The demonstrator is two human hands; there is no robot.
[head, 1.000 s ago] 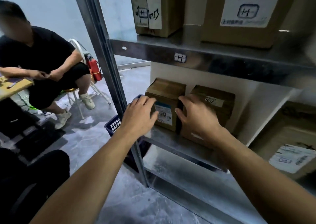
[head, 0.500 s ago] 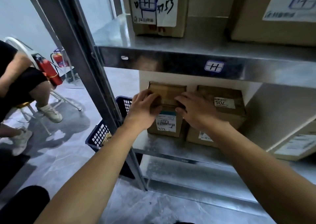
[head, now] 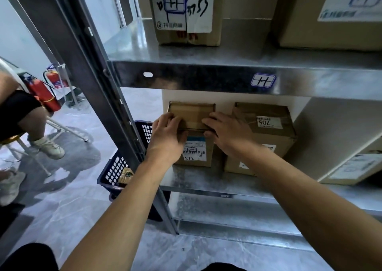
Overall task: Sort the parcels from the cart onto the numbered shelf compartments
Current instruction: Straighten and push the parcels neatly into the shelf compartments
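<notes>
A small brown parcel (head: 194, 115) with a white label marked 512 stands on the lower metal shelf (head: 198, 180). My left hand (head: 166, 138) grips its upper left edge, fingers curled over the top. At the upper right edge my right hand (head: 226, 133) holds it the same way, thumb on the front face. Right beside it, almost touching, stands a wider brown parcel (head: 268, 130) marked 705. The shelf rail above carries a blue sticker (head: 263, 80).
Two larger boxes (head: 186, 12) (head: 330, 14) sit on the upper shelf. Another box (head: 355, 167) leans at the right on the lower shelf. A dark blue basket (head: 117, 167) stands on the floor behind the shelf post (head: 99, 84). A seated person's leg (head: 24, 117) and a red extinguisher (head: 42, 93) are at the left.
My view moved closer and to the right. Both hands slid up from the parcel's front to its top edge, and the parcel stands a little deeper on the shelf.
</notes>
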